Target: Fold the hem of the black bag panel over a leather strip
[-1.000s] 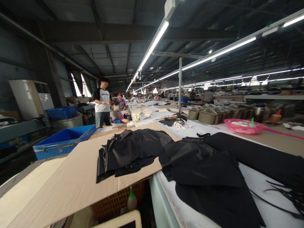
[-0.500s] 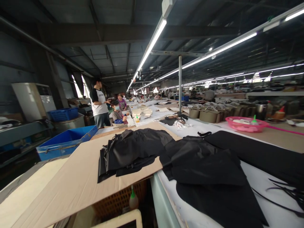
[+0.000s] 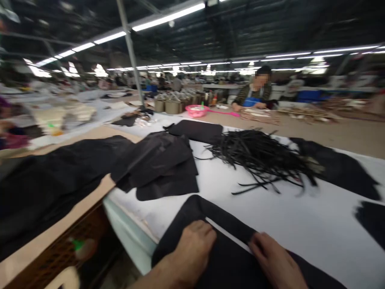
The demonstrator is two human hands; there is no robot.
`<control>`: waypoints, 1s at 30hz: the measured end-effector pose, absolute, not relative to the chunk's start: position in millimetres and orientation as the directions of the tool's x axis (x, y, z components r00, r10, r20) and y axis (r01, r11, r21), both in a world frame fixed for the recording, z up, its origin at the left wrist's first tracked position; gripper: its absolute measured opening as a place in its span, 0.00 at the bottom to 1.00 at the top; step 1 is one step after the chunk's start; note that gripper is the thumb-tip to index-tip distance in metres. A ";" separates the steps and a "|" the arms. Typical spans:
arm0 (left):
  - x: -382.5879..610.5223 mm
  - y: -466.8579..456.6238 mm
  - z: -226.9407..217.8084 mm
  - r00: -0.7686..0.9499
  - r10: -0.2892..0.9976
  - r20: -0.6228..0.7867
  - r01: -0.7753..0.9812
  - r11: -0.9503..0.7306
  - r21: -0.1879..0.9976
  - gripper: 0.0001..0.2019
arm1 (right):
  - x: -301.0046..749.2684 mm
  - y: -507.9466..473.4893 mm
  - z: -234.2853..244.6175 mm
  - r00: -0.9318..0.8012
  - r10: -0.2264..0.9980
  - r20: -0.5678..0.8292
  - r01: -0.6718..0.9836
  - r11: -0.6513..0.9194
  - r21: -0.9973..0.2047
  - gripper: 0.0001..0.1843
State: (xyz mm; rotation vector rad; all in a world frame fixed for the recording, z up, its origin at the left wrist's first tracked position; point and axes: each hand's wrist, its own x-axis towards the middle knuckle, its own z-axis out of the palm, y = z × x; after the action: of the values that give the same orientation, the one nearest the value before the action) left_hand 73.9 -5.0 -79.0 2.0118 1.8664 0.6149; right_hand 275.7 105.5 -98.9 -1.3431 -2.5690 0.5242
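A black fabric piece (image 3: 229,261) lies at the near edge of the table, with a narrow white strip (image 3: 227,233) showing along its upper part. My left hand (image 3: 195,245) is on it with the fingers curled down and closed at the strip's left end. At the strip's right end, my right hand (image 3: 275,259) pinches the fabric's edge between thumb and fingers. Beyond the hands is a heap of thin black straps (image 3: 261,156). Stacked black fabric pieces (image 3: 162,164) rest up and to the left.
More black fabric (image 3: 69,172) covers a cardboard sheet on the left. Below it, a bottle with a green cap (image 3: 84,248) stands in the gap beside the table. A pink basin (image 3: 196,111) sits farther back. Across the table a co-worker (image 3: 254,92) handles brown pieces (image 3: 260,115).
The view has swung right and down. Both my hands and the black piece under them now show; the strap heap and the co-worker across the table have come into view.
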 end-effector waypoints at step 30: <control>93.8 32.1 -99.6 0.374 0.923 0.087 0.927 -0.373 -0.031 0.27 | 296.4 99.3 -81.2 -0.602 0.798 0.017 0.688 0.530 -0.495 0.17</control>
State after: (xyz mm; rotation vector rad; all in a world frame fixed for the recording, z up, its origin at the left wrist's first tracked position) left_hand 93.8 32.1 -99.6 2.6649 1.7975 0.0887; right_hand 296.4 99.3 -81.2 -1.2524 -2.5289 0.6578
